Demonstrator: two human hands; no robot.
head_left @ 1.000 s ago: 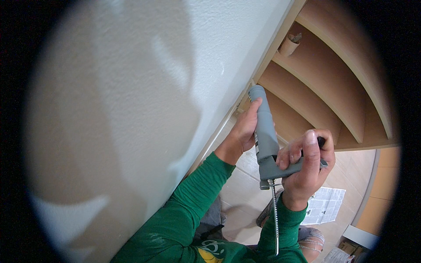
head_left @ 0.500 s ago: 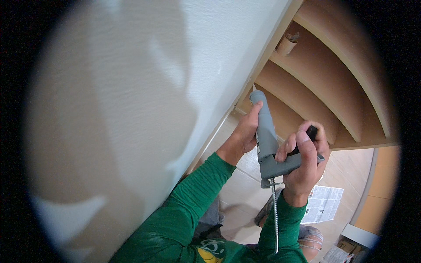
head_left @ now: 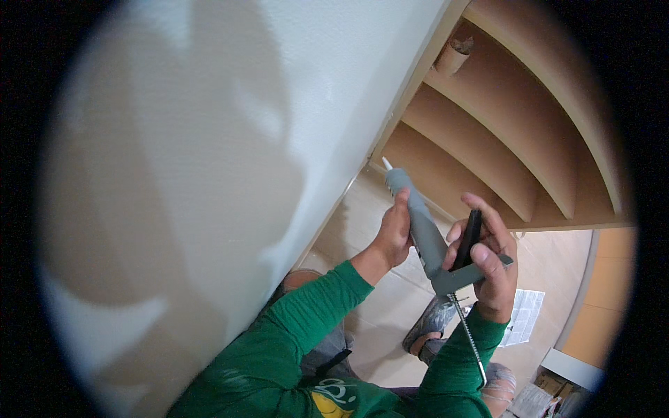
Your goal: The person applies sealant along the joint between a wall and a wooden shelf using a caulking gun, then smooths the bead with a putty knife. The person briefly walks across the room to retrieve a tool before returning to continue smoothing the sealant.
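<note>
A grey caulking gun [head_left: 428, 240] slants across my front. Its pale nozzle [head_left: 387, 164] points up and left, near the lower end of the seam where the white wall [head_left: 334, 90] meets the wooden shelf unit [head_left: 481, 136]. My left hand [head_left: 395, 233] is wrapped round the barrel. At the rear, my right hand [head_left: 498, 268] holds the grey handle, its fingers loosely around the black trigger [head_left: 470, 237], which stands apart from the handle. The notched metal rod [head_left: 468, 334] sticks out behind, over my right forearm.
A small tan cup [head_left: 455, 59] with something crumpled in it is on an upper shelf. Printed paper [head_left: 524, 317] lies on the tiled floor [head_left: 380, 306]. Orange cabinet fronts [head_left: 606, 279] stand at the right. A pile of papers and boxes [head_left: 543, 393] is at the lower right.
The caulking gun's nozzle has come down and left along the seam. My right fingers have loosened, and the trigger has swung away from the handle. The metal rod has shifted right.
</note>
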